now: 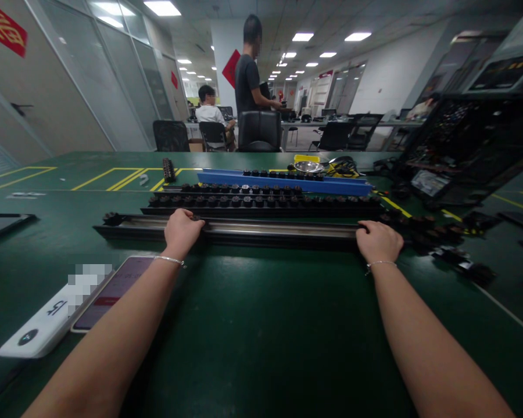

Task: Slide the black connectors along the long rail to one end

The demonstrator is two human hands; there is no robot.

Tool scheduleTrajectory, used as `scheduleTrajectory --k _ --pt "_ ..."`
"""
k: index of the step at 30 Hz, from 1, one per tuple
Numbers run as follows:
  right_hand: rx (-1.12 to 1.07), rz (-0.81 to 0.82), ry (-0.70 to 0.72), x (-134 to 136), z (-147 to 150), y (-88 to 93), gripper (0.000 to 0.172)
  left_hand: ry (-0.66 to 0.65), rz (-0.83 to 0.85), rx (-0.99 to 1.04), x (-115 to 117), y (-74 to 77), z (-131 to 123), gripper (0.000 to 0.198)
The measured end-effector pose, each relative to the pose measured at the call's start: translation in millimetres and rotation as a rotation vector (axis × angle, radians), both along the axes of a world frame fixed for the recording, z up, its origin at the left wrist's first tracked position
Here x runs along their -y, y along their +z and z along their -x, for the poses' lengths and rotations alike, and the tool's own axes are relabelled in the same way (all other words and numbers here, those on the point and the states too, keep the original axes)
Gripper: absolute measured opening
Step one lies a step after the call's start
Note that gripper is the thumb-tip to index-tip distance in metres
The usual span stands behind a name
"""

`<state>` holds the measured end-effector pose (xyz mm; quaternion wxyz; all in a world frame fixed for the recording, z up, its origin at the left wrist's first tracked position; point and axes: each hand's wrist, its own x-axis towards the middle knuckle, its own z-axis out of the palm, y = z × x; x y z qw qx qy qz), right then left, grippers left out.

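A long black channel (279,234) with a shiny metallic inner floor lies crosswise in front of me on the green table. My left hand (183,233) is closed on it left of the middle, beside a small dark part at the fingertips that I cannot make out clearly. Towards its right end, my right hand (380,241) has its fingers wrapped over the edge, hiding that end. A dark round part (111,218) sits in the channel's left end. Just behind lies a second black channel (261,210) with a row of black round parts in it.
Farther back is a blue channel (287,181), near a metal bowl (308,167). Loose black parts (422,226) lie on the right, by a dark open cabinet (475,139). A phone (113,293) and a white power bank-like device (39,331) lie left. People are in the background.
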<state>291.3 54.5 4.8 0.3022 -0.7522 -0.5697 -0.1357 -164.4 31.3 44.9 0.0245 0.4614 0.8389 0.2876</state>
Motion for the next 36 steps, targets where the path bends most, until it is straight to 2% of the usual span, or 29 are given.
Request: scheduleTrajectory --k 36 --pt "0.011 -0.015 0.0 0 3 0.0 0.035 0.006 -0.13 0.054 -4 -15.2 -28 0.037"
